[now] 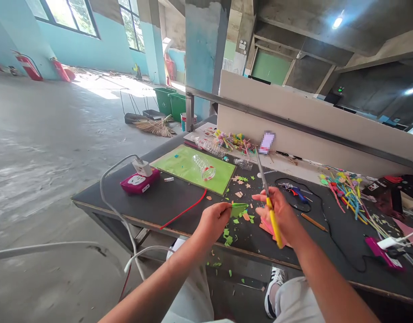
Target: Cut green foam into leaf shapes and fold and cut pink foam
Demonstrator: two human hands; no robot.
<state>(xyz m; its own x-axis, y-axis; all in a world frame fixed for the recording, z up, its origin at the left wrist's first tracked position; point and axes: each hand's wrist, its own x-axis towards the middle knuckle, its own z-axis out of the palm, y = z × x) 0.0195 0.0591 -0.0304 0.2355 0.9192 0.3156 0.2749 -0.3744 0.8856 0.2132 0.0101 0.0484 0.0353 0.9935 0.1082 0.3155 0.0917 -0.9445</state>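
My left hand (pixel 213 220) pinches a small folded piece of green paper (pixel 239 209) above the table's front edge. To its right, my right hand (pixel 283 210) holds a pair of scissors (pixel 274 223) with yellow handles. The blades point up and away from me, clear of the green paper, and some fingers of that hand are stretched out. Pink-orange paper (pixel 266 227) lies partly hidden beneath the right hand. Green paper scraps (pixel 228 238) and small cut stars (pixel 241 178) are scattered around both hands.
A clear plastic bottle (pixel 203 168) lies on a green sheet (pixel 172 163). Left of it, a charger is plugged into a purple power strip (pixel 139 181). A glue gun (pixel 297 193) with its black cable, a brown pencil (pixel 314 222) and colourful craft stems (pixel 349 193) lie to the right.
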